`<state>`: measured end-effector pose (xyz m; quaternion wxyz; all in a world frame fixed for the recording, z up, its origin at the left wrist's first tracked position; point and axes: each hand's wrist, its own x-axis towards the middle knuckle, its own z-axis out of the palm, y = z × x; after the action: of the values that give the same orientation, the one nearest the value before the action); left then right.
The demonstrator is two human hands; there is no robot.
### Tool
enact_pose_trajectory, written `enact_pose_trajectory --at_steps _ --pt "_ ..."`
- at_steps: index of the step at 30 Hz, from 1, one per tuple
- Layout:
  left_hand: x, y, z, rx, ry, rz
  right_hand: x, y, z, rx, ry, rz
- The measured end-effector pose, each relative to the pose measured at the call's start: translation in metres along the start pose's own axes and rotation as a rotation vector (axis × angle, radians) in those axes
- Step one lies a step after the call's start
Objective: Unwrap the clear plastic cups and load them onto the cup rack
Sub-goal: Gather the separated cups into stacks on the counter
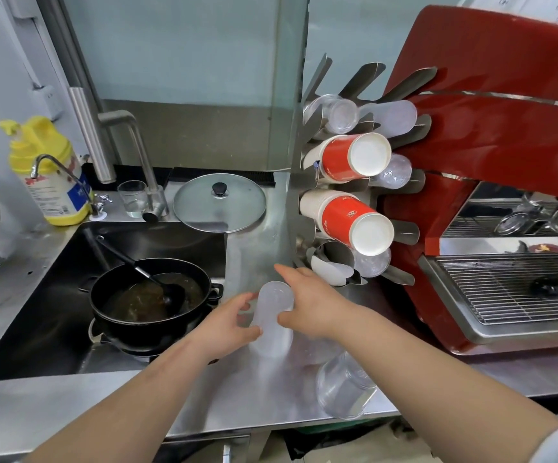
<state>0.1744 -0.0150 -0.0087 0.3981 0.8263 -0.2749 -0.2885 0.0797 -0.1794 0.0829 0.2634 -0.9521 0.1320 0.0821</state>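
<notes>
the step in hand looks like handling a fresh stack before loading: a frosted, translucent stack of plastic cups (272, 320) stands or is held roughly upright over the brushed steel counter (257, 392), between the two hands and just short of the rack. the left hand (229, 320) curls its fingers and thumb round the stack's left side, low down. the right hand (307, 304) grips the upper right side, thumb below and fingers reaching over the top toward the rack. whether any wrapping is on this stack i cannot tell; its surface is cloudy and blurred

the steel cup rack with angled prongs (401, 182) stands just beyond the right hand, against the red espresso machine (504, 145). it already carries clear cups in its top and side slots and two stacks of red paper cups (347, 192) in the middle. the bottom left slot (332, 267), nearest the hands, holds only a little frosted material, so i judge it the likely target

next the stack needs tipping onto its side and sliding base-outward into that slot, with any film peeled first

a second stack of clear ribbed cups (344, 385) lies on its side on the counter near the front edge, under the right forearm, untouched by either hand
</notes>
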Motion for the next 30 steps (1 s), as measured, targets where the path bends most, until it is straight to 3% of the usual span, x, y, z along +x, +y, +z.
enact_pose_trajectory --at_steps 8,30 --pt "-0.003 -0.007 0.019 -0.072 -0.085 -0.02 0.004 -0.007 0.009 0.003 -0.065 0.025" --pt "-0.019 -0.015 0.031 -0.129 -0.002 0.044 -0.02 -0.008 0.025 0.081 0.101 -0.043"
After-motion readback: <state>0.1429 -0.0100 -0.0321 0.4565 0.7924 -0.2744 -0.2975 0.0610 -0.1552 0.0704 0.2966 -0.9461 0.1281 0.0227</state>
